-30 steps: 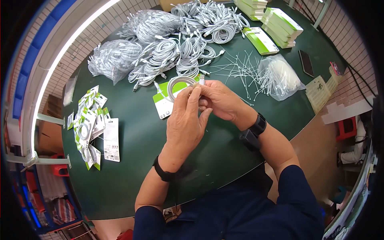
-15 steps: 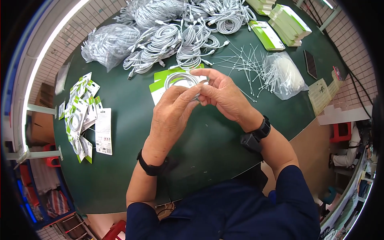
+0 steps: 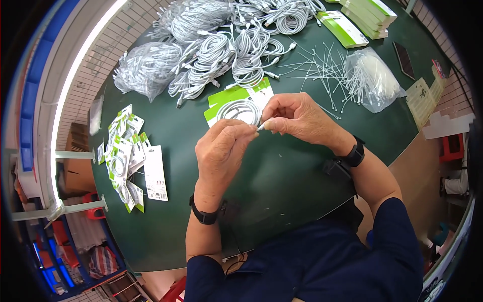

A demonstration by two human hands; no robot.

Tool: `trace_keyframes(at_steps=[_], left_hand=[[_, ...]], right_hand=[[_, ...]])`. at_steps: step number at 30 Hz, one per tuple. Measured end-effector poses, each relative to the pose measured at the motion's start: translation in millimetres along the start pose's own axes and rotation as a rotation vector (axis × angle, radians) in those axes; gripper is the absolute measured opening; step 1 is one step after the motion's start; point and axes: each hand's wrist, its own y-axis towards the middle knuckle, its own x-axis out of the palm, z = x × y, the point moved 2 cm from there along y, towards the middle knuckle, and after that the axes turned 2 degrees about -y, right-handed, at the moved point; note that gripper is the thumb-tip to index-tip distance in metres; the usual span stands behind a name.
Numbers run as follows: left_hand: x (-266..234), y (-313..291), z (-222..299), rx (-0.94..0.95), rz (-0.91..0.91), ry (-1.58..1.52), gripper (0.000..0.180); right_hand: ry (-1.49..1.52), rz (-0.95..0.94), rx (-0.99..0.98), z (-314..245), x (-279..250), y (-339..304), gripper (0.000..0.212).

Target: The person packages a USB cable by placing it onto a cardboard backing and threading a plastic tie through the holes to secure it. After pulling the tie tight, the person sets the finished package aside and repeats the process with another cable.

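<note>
A coiled white-grey cable point(image 3: 240, 103) is held at its near side between the thumb and fingers of my left hand point(image 3: 221, 151). My right hand point(image 3: 304, 121) pinches a small pale end piece point(image 3: 260, 127) beside the coil, apparently the cable's plug. Both sets of fingertips almost meet there, and they partly hide the piece. Behind the coil, green-and-white packaging cards point(image 3: 262, 92) lie on the dark green table point(image 3: 282, 186).
Several coiled cables point(image 3: 214, 53) and a bag of cables point(image 3: 148, 68) fill the far side. Loose white cable ties point(image 3: 322, 70) spill from a clear bag point(image 3: 375, 83) at right, near a phone point(image 3: 403, 59). Carded cables point(image 3: 126, 156) lie left; stacked cards point(image 3: 370, 17) stand far right.
My right hand has turned and drawn slightly away from the coil, bringing the end piece into sight between the fingertips. The whole view has shifted, so the table's things appear farther right.
</note>
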Motion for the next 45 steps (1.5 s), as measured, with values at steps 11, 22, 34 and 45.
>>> trace_keyframes(at_steps=[11, 22, 34, 45], left_hand=[[-1.6, 1.0, 17.8, 0.103, -0.069, 0.029, 0.022], [-0.2, 4.3, 22.5, 0.173, -0.21, 0.02, 0.026], [-17.2, -4.1, 8.7, 0.228, -0.375, 0.061, 0.025], [-8.8, -8.8, -25.2, 0.205, -0.319, -0.018, 0.026]], right_hand=[[-0.151, -0.015, -0.261, -20.6, 1.1, -5.5, 0.023], [-0.123, -0.302, -0.17, -18.1, -3.6, -5.8, 0.022], [-0.519, -0.215, -0.307, -34.1, 8.4, -14.4, 0.022], [-0.771, -0.009, -0.559, -26.4, 14.0, -6.7, 0.02]])
